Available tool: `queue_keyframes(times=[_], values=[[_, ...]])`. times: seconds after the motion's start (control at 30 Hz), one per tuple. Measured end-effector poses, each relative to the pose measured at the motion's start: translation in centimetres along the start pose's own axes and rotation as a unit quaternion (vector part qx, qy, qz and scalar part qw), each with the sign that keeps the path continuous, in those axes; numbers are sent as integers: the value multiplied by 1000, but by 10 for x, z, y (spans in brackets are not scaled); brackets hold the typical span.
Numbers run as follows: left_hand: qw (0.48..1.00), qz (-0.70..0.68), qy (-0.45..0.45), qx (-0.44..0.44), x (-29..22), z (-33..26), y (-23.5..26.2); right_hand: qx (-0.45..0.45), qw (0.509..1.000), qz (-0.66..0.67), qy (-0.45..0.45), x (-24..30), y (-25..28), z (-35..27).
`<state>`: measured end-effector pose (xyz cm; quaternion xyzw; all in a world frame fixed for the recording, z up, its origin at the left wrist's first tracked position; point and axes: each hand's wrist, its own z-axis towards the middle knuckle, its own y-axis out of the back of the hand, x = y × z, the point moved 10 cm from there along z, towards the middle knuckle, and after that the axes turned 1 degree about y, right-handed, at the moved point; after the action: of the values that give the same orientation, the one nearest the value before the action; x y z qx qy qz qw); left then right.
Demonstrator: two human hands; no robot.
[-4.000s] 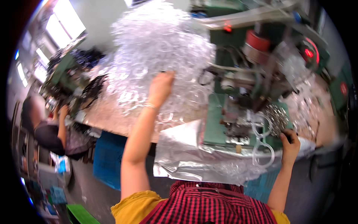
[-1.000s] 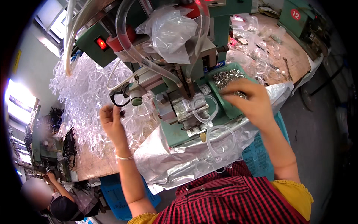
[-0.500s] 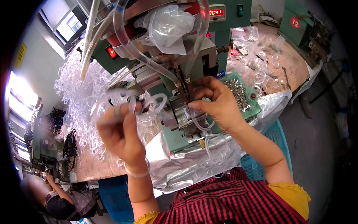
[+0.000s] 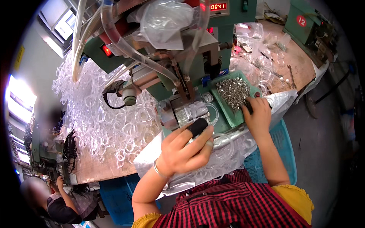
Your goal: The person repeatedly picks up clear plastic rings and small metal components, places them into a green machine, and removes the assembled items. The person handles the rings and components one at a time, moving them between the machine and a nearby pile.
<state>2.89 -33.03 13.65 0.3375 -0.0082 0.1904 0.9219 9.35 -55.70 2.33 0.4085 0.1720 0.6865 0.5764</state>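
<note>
Counter display (image 4: 218, 6): at the top centre of your frame, a small black rectangular screen with red lit digits, set in the green machine housing.
Round label (image 4: 301, 20): upper right, a red disc with white marking on a green box.
Yellow sign (image 4: 17, 58): far left on the wall, a narrow yellow strip, too blurred to tell more.
Clear plastic bag (image 4: 164, 21): top centre, crumpled, draped over the machine you face.
Silvery plastic sheet (image 4: 150, 157): lower centre, hanging off the bench edge.
</note>
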Motion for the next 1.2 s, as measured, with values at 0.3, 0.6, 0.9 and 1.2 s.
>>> queue_keyframes(times=[0.3,0.6,0.9,1.2], values=[[1000,5,-18,-12,3,-5,-2,39,992,113,36,10,-27,27],[993,41,82,-79,13,-54,26,58,968,245,5,14,-23,31],[677,395,602,154,271,-213,182,117,945,301,-52,5,-32,19],[828,222,509,75,256,-203,94,142,915,363,-107,10,-43,26]])
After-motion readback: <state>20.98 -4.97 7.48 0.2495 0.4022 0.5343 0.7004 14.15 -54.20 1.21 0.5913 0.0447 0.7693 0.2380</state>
